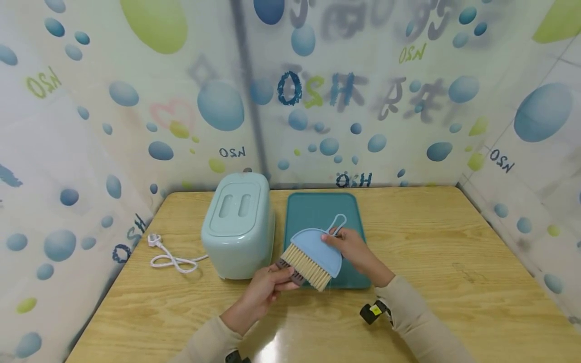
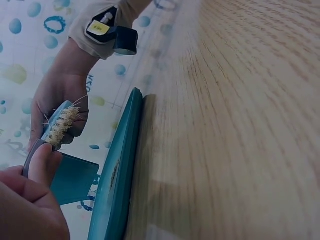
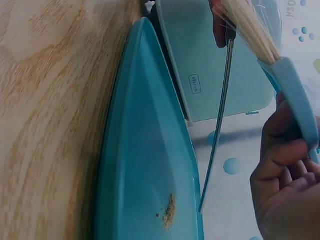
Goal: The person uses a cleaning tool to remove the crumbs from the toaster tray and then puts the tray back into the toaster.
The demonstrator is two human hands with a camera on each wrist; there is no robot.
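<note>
Pale wood is making up the table (image 1: 454, 262); on it a mint-coloured appliance (image 1: 238, 227) is standing near the left hand (image 1: 268, 287), close enough, I'd judge, that a careless swing of that arm could knock it; beside the appliance a teal tray (image 1: 313, 206) is lying flat, with neither hand steadying it, so a bump on the rim could be enough to shift it; above the tray the brush (image 1: 316, 250) is hovering, and a sharp flick of its springy bristles (image 1: 308, 264) could scatter dust across the wood; under the brush a pan (image 2: 75, 180) is slanting, and too steep a tilt could tip off anything on it, though I can't tell whether it is carrying anything; the right hand (image 1: 349, 247) is gripping the brush by its blue body, thumb lying on top near the loop handle (image 1: 337, 222), bristles pointing away from those fingers; the left hand is pinching the pan's slotted strip (image 1: 297, 279), thumb above, the bristles sitting near that thumb; smallest of all, crumbs (image 3: 169, 212) are lying in the tray, apart from all the fingers, where a clumsy stroke could spread them.
</note>
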